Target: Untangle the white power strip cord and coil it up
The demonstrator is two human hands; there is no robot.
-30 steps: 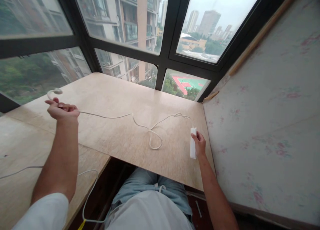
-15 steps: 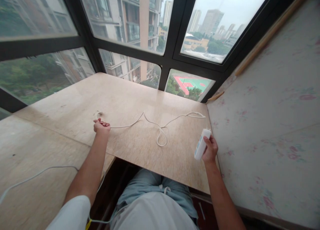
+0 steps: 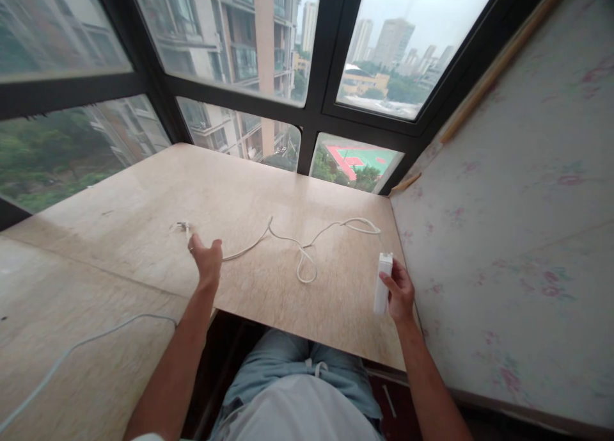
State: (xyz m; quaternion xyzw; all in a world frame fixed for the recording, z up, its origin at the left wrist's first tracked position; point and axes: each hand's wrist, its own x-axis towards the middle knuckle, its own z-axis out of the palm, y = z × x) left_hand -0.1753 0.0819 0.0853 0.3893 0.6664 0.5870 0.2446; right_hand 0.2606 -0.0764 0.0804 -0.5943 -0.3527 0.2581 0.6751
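My left hand [image 3: 207, 256] is over the table, its fingers curled at a white cord [image 3: 247, 251] just below the plug [image 3: 183, 225], with the thumb raised apart. The cord enters at the fingertips and comes out on the hand's right side; the grip itself is partly hidden. From there it runs rightward over the table in loose bends and a loop. Near the wall, my right hand [image 3: 401, 288] grips a white oblong power strip [image 3: 382, 284], held roughly upright with its narrow end away from me. The cord's far loop lies just beyond that end.
A beige marbled table [image 3: 249, 191] spans the corner, with a seam at the left and a cut-out before my lap. Another pale cable [image 3: 96, 334] crosses its left part. Dark-framed windows [image 3: 311, 118] stand behind, and a flowered wall [image 3: 499, 249] rises close on the right.
My left hand has turned and shifted slightly right and nearer me, its thumb now lifted. The power strip has rotated in my right hand to a more upright angle. The view has shifted slightly.
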